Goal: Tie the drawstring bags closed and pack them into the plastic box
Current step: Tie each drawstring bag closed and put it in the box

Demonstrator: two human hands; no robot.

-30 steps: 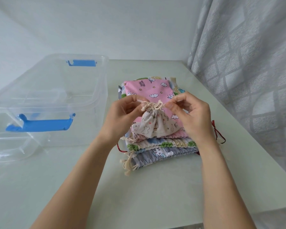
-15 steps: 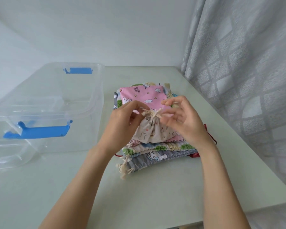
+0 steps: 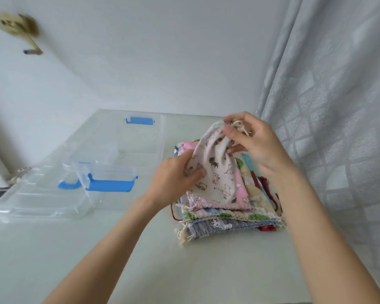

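A small cream drawstring bag (image 3: 215, 172) with animal prints hangs over the stack of bags (image 3: 228, 213). My right hand (image 3: 252, 143) grips its gathered neck and the beige cords at the top. My left hand (image 3: 176, 178) holds the bag's lower left side, thumb on the cloth. The stack lies on the table at centre right, with pink, green-patterned and grey bags showing. The clear plastic box (image 3: 127, 154) with blue latches stands open to the left of the stack.
The box's clear lid (image 3: 37, 200) with a blue handle lies flat at the left. A grey patterned curtain (image 3: 338, 106) hangs close along the table's right edge. A white wall stands behind the table (image 3: 140, 260).
My right hand has lifted the bag's tied neck up and away from me, stretching the bag out. My left hand has dropped from the cords to the bag's side. The view has tilted upward.
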